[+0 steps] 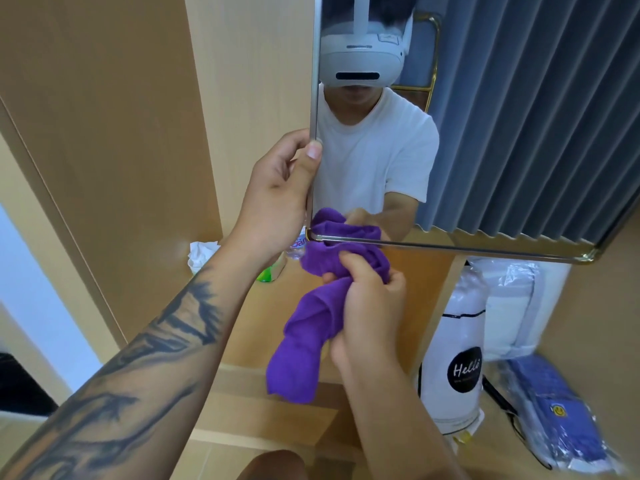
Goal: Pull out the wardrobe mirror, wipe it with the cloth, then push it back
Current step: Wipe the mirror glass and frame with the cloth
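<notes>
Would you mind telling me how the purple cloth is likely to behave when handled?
Probably floppy: the cloth hangs in loose folds below the right hand. Likely light, since its bunched top stays against the mirror edge in that one grip.

- Mirror (485, 150): glass face open across its middle and right; left edge taken up by the left hand (277, 199), which grips the frame.
- Lower left corner of the mirror: covered by the purple cloth (322, 299) bunched in the right hand (370, 299).
- Left of the mirror: wooden wardrobe panel (138, 133), close beside the gripping hand.
- Below the bottom edge, right: white bag (457, 341) and plastic-wrapped packages (554, 403) fill the wardrobe floor.
- Below, left: bottle (298, 244) and crumpled tissue (201, 254) behind the left wrist.
</notes>
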Demonstrator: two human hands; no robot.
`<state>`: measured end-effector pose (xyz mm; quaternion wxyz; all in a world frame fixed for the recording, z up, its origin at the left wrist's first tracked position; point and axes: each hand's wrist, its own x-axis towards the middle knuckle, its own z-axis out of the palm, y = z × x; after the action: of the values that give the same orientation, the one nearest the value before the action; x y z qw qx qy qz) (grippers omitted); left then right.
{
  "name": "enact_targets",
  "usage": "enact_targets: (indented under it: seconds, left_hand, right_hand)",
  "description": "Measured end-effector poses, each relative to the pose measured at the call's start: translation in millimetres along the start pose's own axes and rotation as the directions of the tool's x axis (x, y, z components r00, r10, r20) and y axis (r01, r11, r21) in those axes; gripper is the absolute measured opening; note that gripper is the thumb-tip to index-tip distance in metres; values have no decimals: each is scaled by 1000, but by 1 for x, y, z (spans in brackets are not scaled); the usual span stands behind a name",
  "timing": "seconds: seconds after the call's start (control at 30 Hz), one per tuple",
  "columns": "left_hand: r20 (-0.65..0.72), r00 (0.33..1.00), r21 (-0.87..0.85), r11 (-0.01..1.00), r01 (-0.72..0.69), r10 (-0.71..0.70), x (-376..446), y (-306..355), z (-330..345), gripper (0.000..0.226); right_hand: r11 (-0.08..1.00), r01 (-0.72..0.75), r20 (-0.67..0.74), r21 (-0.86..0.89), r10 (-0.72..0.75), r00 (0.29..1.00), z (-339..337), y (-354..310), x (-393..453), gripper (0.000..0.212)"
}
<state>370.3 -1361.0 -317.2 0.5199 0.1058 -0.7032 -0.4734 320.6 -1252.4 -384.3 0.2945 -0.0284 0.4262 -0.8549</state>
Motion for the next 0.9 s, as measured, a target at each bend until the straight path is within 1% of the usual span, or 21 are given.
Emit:
enact_targets:
  seconds: [0.07, 0.13, 0.23, 0.33, 0.37, 0.43, 0.5, 0.57, 0.63, 0.67, 0.7, 0.73, 0.8, 0.9]
  left_hand:
    - [17, 1000, 42, 999, 24, -25, 2, 1, -4, 20]
    - [36, 999, 64, 998, 26, -28, 2, 3, -7, 17]
    - [48, 999, 90, 996, 13, -17, 2, 6, -9, 17]
    - [48, 999, 91, 996, 15, -19, 2, 3, -10, 18]
    - [49, 999, 85, 996, 11, -15, 2, 2, -10, 18]
    - [47, 999, 86, 996, -1, -3, 2, 0, -10, 21]
    - [25, 1000, 91, 996, -6, 4, 3, -2, -9, 26]
    - [0, 1000, 91, 996, -10, 10, 2, -3, -6, 29]
    - [-14, 1000, 82, 997, -10, 12, 1, -4, -4, 27]
    - [-13, 1000, 78, 997, -2, 3, 0, -3, -3, 26]
    - [-4, 1000, 77, 997, 11, -10, 0, -3, -4, 27]
    - [11, 1000, 82, 996, 26, -27, 1, -2, -5, 29]
    - [46, 998, 99, 994, 45, -49, 3, 0, -10, 30]
    - [81, 996, 131, 991, 27, -38, 3, 3, -14, 22]
  right_hand:
    - [991, -94, 34, 98, 91, 995, 13, 8, -5, 28]
    - [972, -180, 78, 153, 170, 982, 21, 12, -6, 29]
    - [924, -341, 220, 175, 301, 928, 26, 13, -7, 33]
    - [888, -435, 305, 151, 376, 875, 23, 11, -3, 30]
    - [888, -438, 310, 141, 380, 871, 21, 9, -3, 30]
    - [919, -377, 270, 116, 336, 902, 15, 7, -2, 35]
    - [961, -257, 192, 103, 235, 953, 6, 4, 0, 36]
    - [990, -122, 114, 72, 113, 987, -2, -2, 3, 32]
    - [1000, -6, 54, 16, 6, 999, -7, -7, 6, 29]
    - [1000, 24, 41, -1, -23, 999, -7, -7, 7, 29]
    - [1000, 23, 47, 0, -23, 999, -4, -5, 6, 29]
    - [1000, -12, 74, 16, 11, 997, 0, -2, 4, 28]
    - [989, -140, 157, 48, 131, 979, 13, 8, -2, 30]
    - [946, -303, 257, 112, 267, 929, 29, 17, -7, 36]
